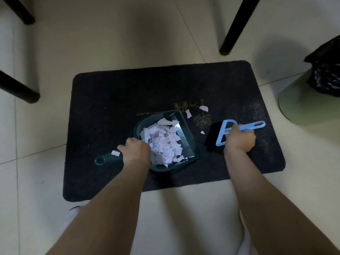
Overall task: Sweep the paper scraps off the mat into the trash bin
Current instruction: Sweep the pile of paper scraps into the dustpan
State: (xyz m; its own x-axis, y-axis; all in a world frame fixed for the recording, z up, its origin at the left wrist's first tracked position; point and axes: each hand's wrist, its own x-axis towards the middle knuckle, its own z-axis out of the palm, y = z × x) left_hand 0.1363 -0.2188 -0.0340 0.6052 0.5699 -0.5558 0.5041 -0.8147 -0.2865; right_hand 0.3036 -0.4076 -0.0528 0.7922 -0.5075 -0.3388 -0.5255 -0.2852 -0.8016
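Note:
A dark mat lies on the tiled floor. On it rests a teal dustpan, its mouth facing right, heaped with white paper scraps. My left hand grips the dustpan's handle, which has one scrap stuck on it. My right hand holds a light-blue brush with black bristles, just right of the pan. Three loose scraps lie on the mat between the pan and the brush. A pale green trash bin with a black liner stands at the right edge.
Black furniture legs stand on the floor at the far left, top left and top right beyond the mat. My knees and pale clothing fill the bottom of the view.

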